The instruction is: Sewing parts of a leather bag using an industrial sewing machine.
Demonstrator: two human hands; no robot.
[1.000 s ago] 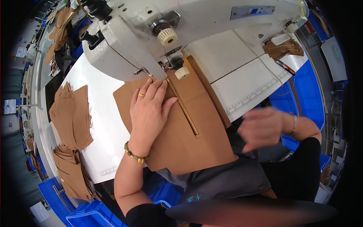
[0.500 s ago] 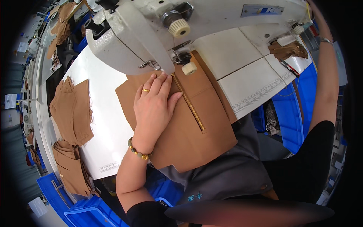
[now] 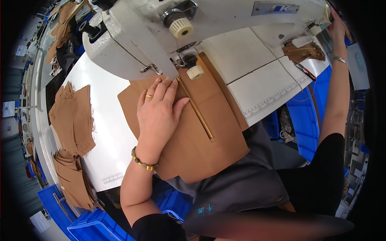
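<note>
My left hand (image 3: 157,116) lies flat on a brown leather-like panel (image 3: 209,158), fingers stretched toward the needle area. A brass-toothed zipper (image 3: 196,110) is set in a slot of the panel, just right of my thumb. The panel's upper end runs under the head of a white sewing machine (image 3: 124,44), and its lower end hangs over the table edge onto my lap. My right arm reaches up along the right side. At the machine's far right end is my right hand (image 3: 337,30); its fingers are too hidden to show what they touch.
Stacked brown cut pieces (image 3: 72,120) lie on the white table (image 3: 110,150) at the left. A small brown zippered piece (image 3: 304,52) and a red-and-black tool (image 3: 306,71) sit at the right. Blue bins (image 3: 303,126) stand below both sides.
The whole view has shifted slightly, so things appear a little further left. More of my right hand shows at the machine's end. My left hand keeps its place on the panel.
</note>
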